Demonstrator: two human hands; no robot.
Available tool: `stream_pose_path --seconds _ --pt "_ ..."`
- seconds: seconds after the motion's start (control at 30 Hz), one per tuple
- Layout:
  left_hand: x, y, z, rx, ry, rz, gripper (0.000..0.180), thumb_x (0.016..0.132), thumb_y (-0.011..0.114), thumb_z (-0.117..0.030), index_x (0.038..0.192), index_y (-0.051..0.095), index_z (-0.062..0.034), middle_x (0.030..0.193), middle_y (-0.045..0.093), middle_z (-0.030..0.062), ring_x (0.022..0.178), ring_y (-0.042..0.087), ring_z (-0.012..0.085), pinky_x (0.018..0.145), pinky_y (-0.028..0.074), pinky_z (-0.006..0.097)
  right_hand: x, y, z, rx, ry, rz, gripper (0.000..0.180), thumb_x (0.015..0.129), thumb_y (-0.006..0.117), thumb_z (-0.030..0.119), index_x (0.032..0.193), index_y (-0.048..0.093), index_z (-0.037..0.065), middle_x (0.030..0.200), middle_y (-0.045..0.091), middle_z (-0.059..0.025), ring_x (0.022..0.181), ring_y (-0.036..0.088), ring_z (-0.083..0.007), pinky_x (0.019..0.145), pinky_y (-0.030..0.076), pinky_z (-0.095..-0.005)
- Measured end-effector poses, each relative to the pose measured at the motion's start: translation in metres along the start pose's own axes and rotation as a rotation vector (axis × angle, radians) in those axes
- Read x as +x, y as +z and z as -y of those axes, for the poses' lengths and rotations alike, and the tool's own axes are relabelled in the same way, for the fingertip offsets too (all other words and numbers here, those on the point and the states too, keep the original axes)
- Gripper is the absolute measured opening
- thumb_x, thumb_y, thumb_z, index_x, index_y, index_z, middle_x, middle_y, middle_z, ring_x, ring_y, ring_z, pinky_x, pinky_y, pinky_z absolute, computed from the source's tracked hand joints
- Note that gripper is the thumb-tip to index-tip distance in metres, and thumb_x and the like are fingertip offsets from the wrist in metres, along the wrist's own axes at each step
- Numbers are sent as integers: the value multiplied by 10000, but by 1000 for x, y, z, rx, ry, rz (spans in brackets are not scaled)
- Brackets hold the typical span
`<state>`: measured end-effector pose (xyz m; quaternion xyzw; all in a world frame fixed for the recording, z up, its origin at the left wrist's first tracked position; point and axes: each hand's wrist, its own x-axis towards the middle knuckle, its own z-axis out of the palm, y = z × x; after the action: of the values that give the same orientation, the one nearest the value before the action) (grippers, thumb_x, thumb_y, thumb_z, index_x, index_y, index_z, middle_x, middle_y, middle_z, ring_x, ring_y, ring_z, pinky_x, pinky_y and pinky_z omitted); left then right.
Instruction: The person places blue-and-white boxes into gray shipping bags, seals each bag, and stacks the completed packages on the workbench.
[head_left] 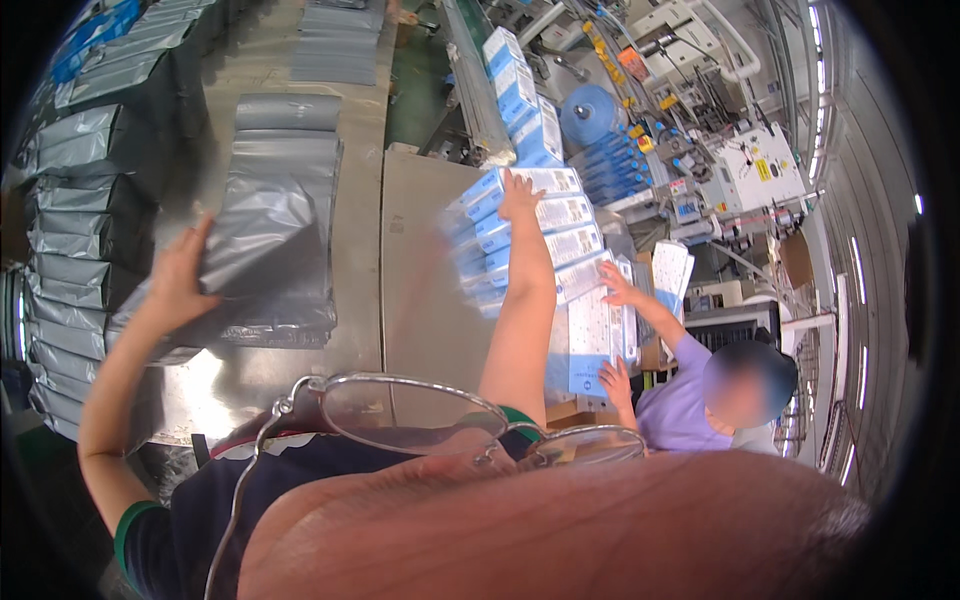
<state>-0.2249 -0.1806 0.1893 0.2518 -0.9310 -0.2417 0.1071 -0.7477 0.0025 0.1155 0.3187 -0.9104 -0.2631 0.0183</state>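
My left hand (178,280) is at the near left end of a stack of grey plastic mailing bags (285,150), beside a raised, creased grey bag (262,225). Its thumb and fingers are apart, slightly blurred; whether they touch the bag is hard to see. My right arm reaches forward, and my right hand (521,197) lies with fingers spread on the top of a row of blue-and-white cartons (565,212). The cartons stand side by side, their left ends smeared by motion.
A co-worker in a purple top (680,400) has both hands on the near cartons at right. Rows of folded grey bags (70,260) line the left side. More cartons (515,85) stand along a conveyor (470,75). Machinery with a blue roll (588,112) fills the far right.
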Motion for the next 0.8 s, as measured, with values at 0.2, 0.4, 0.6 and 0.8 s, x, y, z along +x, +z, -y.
stream_pose_path --seconds 0.2,0.4,0.6,0.8 --pt "-43 -149 40 407 -128 -142 838 458 560 55 1225 246 -65 1244 283 134 1142 274 295 943 218 340 46 -4 33 91 -141 -106 882 562 673 371 1258 150 233 1212 307 -96 1120 305 -246 922 178 -516" --pt "-56 -231 129 549 -135 -13 703 531 523 44 1186 280 -28 1209 311 163 1143 273 281 932 221 374 -10 -38 27 344 -627 -136 1088 420 747 216 1274 74 168 1028 447 -189 933 452 -336 782 379 -387" --pt "-42 -222 198 787 -302 105 651 555 541 81 1134 304 -101 1173 323 62 1159 246 222 806 295 521 -13 -49 51 124 -714 -266 1147 376 766 224 1274 53 225 1120 383 -140 1054 344 -301 874 281 -406" --pt "-36 -175 269 1088 -494 -58 759 644 536 17 1253 165 -245 1285 190 35 1190 188 230 719 370 512 -30 -73 93 220 -748 -174 1074 412 743 149 1267 100 246 999 424 -145 912 418 -336 815 330 -415"
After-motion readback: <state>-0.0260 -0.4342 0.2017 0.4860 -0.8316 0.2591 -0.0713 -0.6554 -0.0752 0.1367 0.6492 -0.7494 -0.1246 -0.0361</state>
